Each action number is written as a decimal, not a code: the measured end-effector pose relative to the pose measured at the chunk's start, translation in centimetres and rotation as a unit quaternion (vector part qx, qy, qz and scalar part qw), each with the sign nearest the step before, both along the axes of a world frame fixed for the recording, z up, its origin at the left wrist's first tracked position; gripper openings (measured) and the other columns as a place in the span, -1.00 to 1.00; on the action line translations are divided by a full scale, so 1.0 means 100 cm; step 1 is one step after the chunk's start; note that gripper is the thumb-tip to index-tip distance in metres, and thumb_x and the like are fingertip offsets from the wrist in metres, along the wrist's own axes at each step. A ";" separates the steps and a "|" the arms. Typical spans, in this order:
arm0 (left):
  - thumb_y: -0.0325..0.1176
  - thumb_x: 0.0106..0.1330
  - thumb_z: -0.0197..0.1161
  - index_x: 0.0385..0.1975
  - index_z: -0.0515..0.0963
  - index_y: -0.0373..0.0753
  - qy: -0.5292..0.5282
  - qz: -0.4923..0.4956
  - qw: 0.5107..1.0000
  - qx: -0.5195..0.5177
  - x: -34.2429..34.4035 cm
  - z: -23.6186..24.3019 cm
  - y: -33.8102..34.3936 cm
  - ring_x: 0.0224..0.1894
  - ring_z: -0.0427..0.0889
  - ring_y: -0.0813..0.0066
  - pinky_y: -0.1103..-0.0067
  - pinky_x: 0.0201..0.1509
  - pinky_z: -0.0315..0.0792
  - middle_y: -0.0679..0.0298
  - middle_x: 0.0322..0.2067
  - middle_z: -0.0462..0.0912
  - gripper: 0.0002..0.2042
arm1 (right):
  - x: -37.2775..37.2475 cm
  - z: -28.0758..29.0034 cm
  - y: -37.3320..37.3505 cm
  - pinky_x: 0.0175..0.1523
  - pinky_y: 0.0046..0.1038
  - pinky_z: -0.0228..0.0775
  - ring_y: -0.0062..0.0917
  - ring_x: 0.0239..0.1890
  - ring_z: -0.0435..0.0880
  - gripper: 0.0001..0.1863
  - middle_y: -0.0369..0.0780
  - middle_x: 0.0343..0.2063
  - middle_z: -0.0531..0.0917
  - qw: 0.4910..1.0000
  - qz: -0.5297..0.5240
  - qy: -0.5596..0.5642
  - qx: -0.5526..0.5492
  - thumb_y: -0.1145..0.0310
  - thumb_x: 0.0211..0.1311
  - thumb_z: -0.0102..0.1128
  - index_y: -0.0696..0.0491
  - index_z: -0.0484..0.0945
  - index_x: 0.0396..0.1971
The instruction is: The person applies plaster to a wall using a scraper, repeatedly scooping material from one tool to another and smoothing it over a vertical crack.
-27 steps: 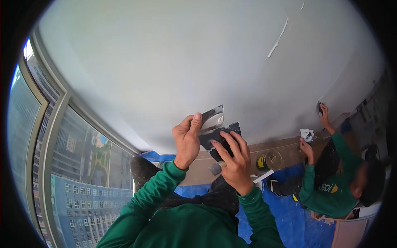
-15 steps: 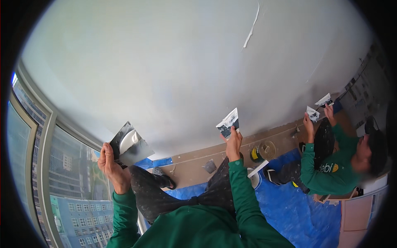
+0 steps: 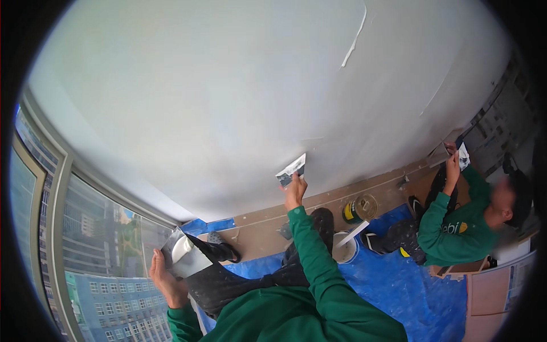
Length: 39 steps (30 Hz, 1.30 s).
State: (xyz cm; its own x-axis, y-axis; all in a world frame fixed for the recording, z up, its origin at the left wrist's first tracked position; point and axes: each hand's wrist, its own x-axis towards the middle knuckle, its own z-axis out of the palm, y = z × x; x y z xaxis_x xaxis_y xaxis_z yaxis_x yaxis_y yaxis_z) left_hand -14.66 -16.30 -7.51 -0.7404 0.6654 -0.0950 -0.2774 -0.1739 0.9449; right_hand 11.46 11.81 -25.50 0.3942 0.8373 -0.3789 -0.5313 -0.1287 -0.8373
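Right hand (image 3: pixel 294 189) pinches a scraper (image 3: pixel 292 172), apparently smoothing, next needing even pressure; left hand (image 3: pixel 166 279) grips a blade (image 3: pixel 196 263) at seven o'clock.

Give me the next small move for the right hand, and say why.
Probably draw the small putty knife over the faint mark on the wall: the right hand holds its white-smeared blade just below that mark, while the left hand holds the wider blade, with its lump of white compound, lower and to the left.
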 end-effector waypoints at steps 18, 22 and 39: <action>-0.23 0.44 0.09 -0.24 0.60 -0.35 -0.078 -0.095 0.992 0.005 -0.009 -0.030 0.024 -0.27 0.57 0.57 0.60 -0.15 0.41 0.31 -0.30 0.64 -0.72 | 0.067 0.223 0.050 -0.31 -0.36 0.62 -0.30 -0.27 0.65 -0.75 -0.05 -0.20 0.57 0.976 -0.067 -0.110 0.175 0.50 0.18 -0.03 0.30 0.43 -0.17; -0.21 0.45 0.08 -0.26 0.58 -0.38 -0.083 -0.111 0.990 0.006 -0.007 -0.037 0.038 -0.30 0.57 0.55 0.59 -0.16 0.43 0.29 -0.32 0.63 -0.70 | 0.068 0.312 0.050 -0.38 -0.38 0.61 -0.33 -0.36 0.65 -0.77 -0.05 -0.26 0.58 0.956 -0.054 -0.192 0.214 0.51 0.16 -0.09 0.32 0.44 -0.25; -0.24 0.44 0.10 -0.31 0.57 -0.42 -0.140 -0.143 0.979 0.026 -0.005 -0.095 0.072 -0.35 0.62 0.49 0.56 -0.21 0.49 0.20 -0.35 0.66 -0.69 | 0.079 0.605 0.079 -0.58 -0.50 0.43 -0.34 -0.60 0.61 -0.74 -0.02 -0.40 0.63 0.846 -0.113 -0.474 0.217 0.51 0.04 -0.14 0.35 0.47 -0.35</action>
State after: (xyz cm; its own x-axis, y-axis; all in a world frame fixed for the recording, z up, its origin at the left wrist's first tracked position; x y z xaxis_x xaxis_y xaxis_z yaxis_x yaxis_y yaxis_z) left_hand -15.19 -9.12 -17.01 -0.4723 0.8514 -0.2283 -0.5689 -0.0966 0.8167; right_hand 19.32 19.68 35.01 0.5179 0.6791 0.5202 0.4347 0.3148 -0.8437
